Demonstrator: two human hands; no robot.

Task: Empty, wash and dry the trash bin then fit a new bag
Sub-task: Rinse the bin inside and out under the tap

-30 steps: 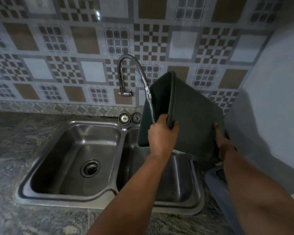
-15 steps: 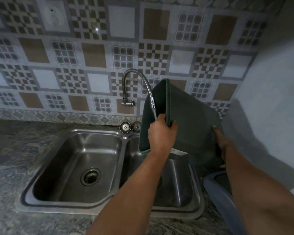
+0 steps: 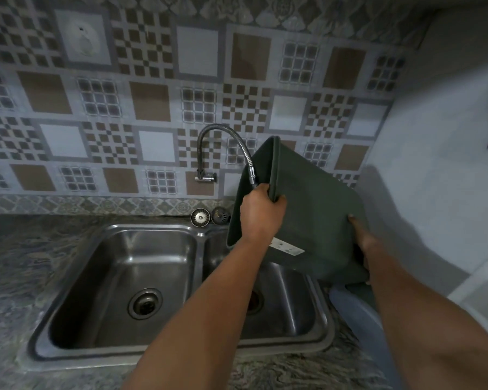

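Head view: trash bin (image 3: 316,220) stays tilted under faucet (image 3: 252,178); left hand (image 3: 261,213) still grips rim, right hand (image 3: 359,235) props base—rinsing continues.

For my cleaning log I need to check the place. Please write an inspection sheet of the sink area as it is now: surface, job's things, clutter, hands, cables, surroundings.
Surface: marbled stone counter with a steel double sink; both basins hold no dishes.
Job's things: dark green trash bin, tilted over the right basin, mouth toward the flexible tap; a white label shows on its side. No new bag seen.
Clutter: two sink strainers behind the divider; a blue-grey plastic thing right of the sink.
Hands: left hand has its grip on the bin's rim; right hand supports the bin's base.
Cables: nothing seen.
Surroundings: patterned tile wall; plain wall on the right.
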